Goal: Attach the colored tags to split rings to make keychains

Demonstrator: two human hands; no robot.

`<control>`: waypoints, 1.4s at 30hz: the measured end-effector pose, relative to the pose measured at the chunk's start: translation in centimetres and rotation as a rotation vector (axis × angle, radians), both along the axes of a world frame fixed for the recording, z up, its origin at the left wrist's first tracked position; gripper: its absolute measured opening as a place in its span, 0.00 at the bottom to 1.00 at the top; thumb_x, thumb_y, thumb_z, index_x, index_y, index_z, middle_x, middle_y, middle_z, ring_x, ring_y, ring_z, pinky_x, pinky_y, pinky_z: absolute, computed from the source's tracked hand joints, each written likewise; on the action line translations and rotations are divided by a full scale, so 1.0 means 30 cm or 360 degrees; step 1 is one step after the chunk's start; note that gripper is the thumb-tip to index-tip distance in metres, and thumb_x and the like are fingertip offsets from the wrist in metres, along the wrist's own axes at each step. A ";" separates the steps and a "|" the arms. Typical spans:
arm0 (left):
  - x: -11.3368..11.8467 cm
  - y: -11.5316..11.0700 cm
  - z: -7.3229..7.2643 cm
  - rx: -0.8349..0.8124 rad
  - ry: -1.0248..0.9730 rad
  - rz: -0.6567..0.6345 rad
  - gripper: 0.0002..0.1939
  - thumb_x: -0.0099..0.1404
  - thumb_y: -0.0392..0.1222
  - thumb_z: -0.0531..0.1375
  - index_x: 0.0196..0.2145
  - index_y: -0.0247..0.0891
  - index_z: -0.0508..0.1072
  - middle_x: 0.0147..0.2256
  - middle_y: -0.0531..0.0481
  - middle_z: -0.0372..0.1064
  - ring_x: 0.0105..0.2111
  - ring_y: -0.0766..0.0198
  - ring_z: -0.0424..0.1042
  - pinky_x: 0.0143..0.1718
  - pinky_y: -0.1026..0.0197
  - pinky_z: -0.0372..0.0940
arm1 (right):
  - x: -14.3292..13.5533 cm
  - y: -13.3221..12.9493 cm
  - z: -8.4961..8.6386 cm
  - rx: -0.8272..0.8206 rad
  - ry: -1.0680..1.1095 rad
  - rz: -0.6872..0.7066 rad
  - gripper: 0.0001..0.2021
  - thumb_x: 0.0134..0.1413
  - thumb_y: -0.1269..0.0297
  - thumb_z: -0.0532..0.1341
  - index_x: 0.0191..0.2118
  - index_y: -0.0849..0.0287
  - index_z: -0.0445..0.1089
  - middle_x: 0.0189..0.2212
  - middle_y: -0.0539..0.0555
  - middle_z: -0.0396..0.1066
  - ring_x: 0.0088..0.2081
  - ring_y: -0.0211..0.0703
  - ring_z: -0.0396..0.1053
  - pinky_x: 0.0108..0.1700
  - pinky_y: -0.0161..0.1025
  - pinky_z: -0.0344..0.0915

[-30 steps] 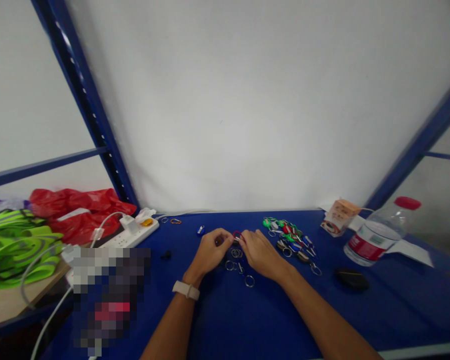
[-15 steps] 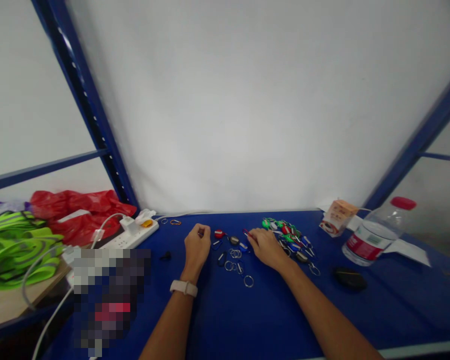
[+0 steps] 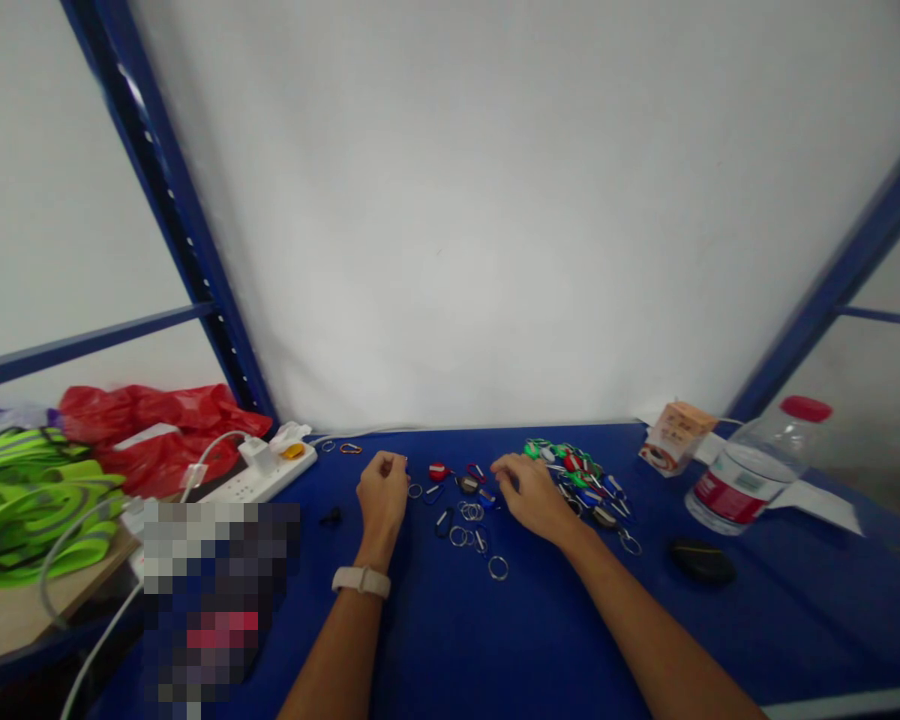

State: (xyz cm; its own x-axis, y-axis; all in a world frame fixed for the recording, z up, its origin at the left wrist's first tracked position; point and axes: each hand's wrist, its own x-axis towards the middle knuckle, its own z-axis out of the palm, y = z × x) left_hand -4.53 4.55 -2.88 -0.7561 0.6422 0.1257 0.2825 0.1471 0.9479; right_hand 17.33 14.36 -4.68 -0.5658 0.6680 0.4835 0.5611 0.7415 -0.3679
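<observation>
My left hand (image 3: 382,492) is closed just left of a small metal ring (image 3: 415,491) on the blue table; whatever its fingers hold is too small to make out. My right hand (image 3: 529,490) rests with curled, parted fingers and nothing visible between them. Between the hands lie a red key reel (image 3: 439,471), a red carabiner (image 3: 476,472), a dark reel (image 3: 468,485), a blue reel (image 3: 487,498) and several metal rings (image 3: 472,511). A single ring (image 3: 498,568) lies nearer the front. Beyond my right hand is a pile of coloured reels and carabiners (image 3: 581,480).
At right stand a bottle (image 3: 750,475) and a small box (image 3: 675,438), with a dark oval object (image 3: 701,561) nearer. A power strip (image 3: 259,478), red bag (image 3: 187,430) and green straps (image 3: 45,510) are at left. An orange carabiner (image 3: 351,449) lies at the back.
My left hand has shifted slightly left, and a ring now shows beside it. The red carabiner now lies on the table, away from my right hand, whose fingers have let it go.
</observation>
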 end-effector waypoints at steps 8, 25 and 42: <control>0.017 0.007 -0.015 -0.0049 -0.0070 -0.0242 0.14 0.60 0.50 0.54 0.25 0.38 0.69 0.19 0.51 0.71 0.23 0.59 0.74 0.28 0.61 0.66 | -0.018 -0.045 0.034 -0.0077 0.0152 0.0190 0.08 0.61 0.68 0.55 0.39 0.57 0.71 0.33 0.52 0.73 0.39 0.44 0.68 0.47 0.44 0.57; 0.034 0.001 0.004 0.0045 -0.0106 -0.0246 0.13 0.59 0.47 0.53 0.25 0.38 0.69 0.18 0.53 0.66 0.17 0.64 0.69 0.19 0.64 0.64 | -0.038 -0.118 0.071 -0.0277 0.0137 0.0407 0.06 0.62 0.65 0.57 0.38 0.55 0.72 0.35 0.51 0.74 0.41 0.43 0.68 0.52 0.47 0.57; 0.074 -0.011 0.019 -0.0168 -0.0318 -0.0715 0.16 0.62 0.51 0.51 0.23 0.38 0.63 0.15 0.53 0.65 0.15 0.59 0.72 0.19 0.62 0.66 | -0.084 -0.179 0.063 -0.0325 -0.0158 0.0536 0.13 0.67 0.65 0.50 0.50 0.53 0.69 0.47 0.56 0.70 0.53 0.48 0.61 0.58 0.55 0.50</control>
State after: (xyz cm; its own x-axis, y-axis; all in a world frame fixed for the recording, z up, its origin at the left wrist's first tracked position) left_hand -2.32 4.22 -2.31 -0.4047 0.9112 -0.0765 0.1548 0.1507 0.9764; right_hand 14.81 8.97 -2.78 -0.8064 0.5142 0.2920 0.3397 0.8070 -0.4831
